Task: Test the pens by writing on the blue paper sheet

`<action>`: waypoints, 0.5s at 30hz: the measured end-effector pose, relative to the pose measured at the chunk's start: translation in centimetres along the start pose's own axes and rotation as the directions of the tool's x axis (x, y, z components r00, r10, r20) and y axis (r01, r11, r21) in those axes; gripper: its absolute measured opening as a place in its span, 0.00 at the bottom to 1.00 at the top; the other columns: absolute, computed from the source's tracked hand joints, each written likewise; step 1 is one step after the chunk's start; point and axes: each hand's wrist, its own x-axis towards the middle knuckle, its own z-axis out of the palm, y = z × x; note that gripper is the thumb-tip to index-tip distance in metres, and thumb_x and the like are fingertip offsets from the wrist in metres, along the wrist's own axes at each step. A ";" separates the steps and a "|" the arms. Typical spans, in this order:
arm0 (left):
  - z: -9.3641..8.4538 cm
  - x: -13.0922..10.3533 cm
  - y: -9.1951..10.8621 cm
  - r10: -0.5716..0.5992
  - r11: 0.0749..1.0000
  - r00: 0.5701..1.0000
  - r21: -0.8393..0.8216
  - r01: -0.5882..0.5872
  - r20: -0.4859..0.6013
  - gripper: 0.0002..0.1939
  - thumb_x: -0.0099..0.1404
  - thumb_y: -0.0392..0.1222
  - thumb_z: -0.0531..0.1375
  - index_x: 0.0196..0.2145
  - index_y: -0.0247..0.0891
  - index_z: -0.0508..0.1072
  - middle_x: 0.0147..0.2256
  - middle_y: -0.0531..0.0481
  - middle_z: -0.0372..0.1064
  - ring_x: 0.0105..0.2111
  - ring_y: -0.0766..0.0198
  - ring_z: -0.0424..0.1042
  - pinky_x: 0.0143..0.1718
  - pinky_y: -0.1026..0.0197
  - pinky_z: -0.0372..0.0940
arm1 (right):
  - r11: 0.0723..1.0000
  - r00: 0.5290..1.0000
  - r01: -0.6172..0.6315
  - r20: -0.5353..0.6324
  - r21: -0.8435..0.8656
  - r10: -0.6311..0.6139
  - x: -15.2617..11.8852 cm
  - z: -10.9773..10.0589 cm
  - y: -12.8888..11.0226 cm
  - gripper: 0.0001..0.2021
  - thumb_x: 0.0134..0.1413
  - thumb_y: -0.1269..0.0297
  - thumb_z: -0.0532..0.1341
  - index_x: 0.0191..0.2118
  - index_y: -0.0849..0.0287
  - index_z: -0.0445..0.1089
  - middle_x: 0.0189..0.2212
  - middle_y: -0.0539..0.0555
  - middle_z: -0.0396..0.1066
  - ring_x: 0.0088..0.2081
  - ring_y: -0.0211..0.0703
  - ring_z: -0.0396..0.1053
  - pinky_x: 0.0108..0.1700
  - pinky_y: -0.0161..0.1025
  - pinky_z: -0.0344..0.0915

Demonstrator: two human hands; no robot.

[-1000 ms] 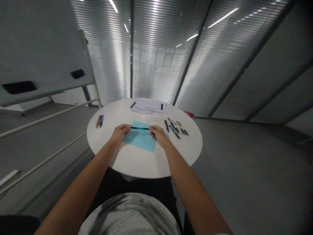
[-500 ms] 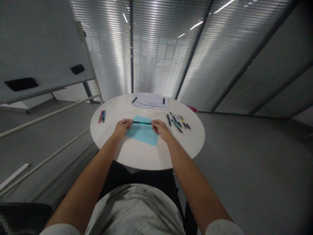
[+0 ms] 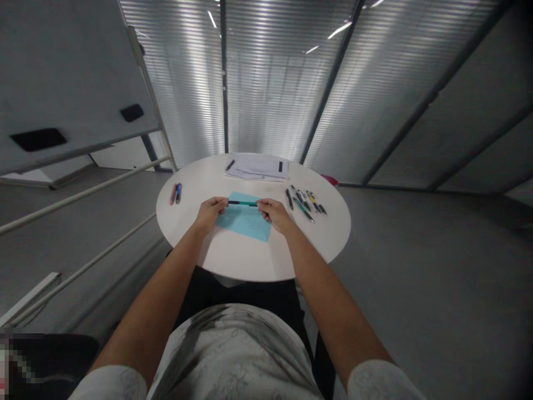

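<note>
A green and black pen (image 3: 243, 203) is held level between my two hands, above a light-blue sheet of paper (image 3: 245, 223) on the round white table (image 3: 233, 261). My left hand (image 3: 211, 213) pinches its black end. At the other end, the fingers of my right hand (image 3: 275, 213) are closed on the pen. Just right of my right hand lies a loose group of pens (image 3: 307, 203), among them a green pen (image 3: 303, 210) and a black pen (image 3: 289, 199).
Papers (image 3: 257, 168) are stacked at the table's far side, with a dark pen (image 3: 230, 165) at their left. A red pen (image 3: 173, 194) and a blue pen (image 3: 178, 193) lie at the left. A whiteboard (image 3: 75, 72) on a metal frame stands to the left.
The whole view has shifted slightly, with the table a little higher and further right. Both hands keep their hold on the pen, which stays over the blue sheet.
</note>
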 end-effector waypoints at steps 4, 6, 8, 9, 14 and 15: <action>0.0 0.3 -0.2 0.003 1.000 0.999 -0.018 -0.003 -0.036 0.17 0.43 0.50 0.73 0.24 0.34 0.76 0.25 0.49 0.70 0.23 0.70 0.61 0.26 0.64 0.56 | 1.000 1.000 0.013 0.010 -0.012 -0.013 -0.1 0.1 -0.1 0.19 0.37 0.56 0.71 0.38 0.60 0.74 0.24 0.47 0.71 0.20 0.29 0.60 0.21 0.30 0.51; -0.1 0.5 -0.4 0.009 1.000 0.999 -0.010 -0.009 -0.046 0.17 0.44 0.50 0.73 0.23 0.34 0.75 0.24 0.49 0.70 0.22 0.70 0.61 0.26 0.64 0.56 | 1.000 1.000 0.019 0.009 -0.023 -0.019 -0.1 0.2 -0.2 0.19 0.38 0.57 0.71 0.39 0.59 0.74 0.25 0.48 0.71 0.20 0.29 0.59 0.20 0.30 0.51; -0.3 0.6 -0.6 0.019 1.000 0.999 0.002 -0.019 -0.046 0.17 0.46 0.50 0.72 0.22 0.34 0.74 0.23 0.50 0.69 0.22 0.70 0.61 0.26 0.64 0.55 | 0.999 1.000 0.025 0.007 -0.039 -0.025 -0.2 0.2 -0.3 0.20 0.39 0.56 0.71 0.40 0.59 0.74 0.26 0.49 0.73 0.20 0.29 0.60 0.20 0.30 0.51; -0.3 0.7 -0.8 0.025 1.000 0.999 0.007 -0.025 -0.044 0.17 0.47 0.51 0.72 0.22 0.34 0.73 0.22 0.50 0.68 0.22 0.70 0.61 0.26 0.64 0.55 | 0.998 1.000 0.029 0.008 -0.049 -0.028 -0.2 0.2 -0.3 0.20 0.40 0.56 0.71 0.40 0.59 0.74 0.26 0.49 0.74 0.20 0.29 0.60 0.20 0.30 0.52; -0.4 0.8 -1.0 0.030 0.999 0.997 0.033 -0.028 -0.068 0.20 0.50 0.53 0.70 0.21 0.35 0.70 0.20 0.51 0.66 0.21 0.70 0.61 0.25 0.64 0.55 | 0.995 0.999 0.048 0.008 -0.090 -0.048 -0.4 0.4 -0.5 0.18 0.38 0.58 0.71 0.38 0.59 0.74 0.26 0.48 0.73 0.20 0.29 0.61 0.21 0.30 0.55; -0.4 0.8 -1.0 0.027 0.999 0.997 0.037 -0.024 -0.077 0.20 0.51 0.53 0.70 0.20 0.35 0.69 0.20 0.51 0.66 0.21 0.70 0.61 0.25 0.63 0.55 | 0.993 0.999 0.053 0.005 -0.101 -0.052 -0.5 0.4 -0.5 0.18 0.38 0.59 0.71 0.38 0.59 0.74 0.25 0.47 0.72 0.20 0.29 0.61 0.21 0.30 0.55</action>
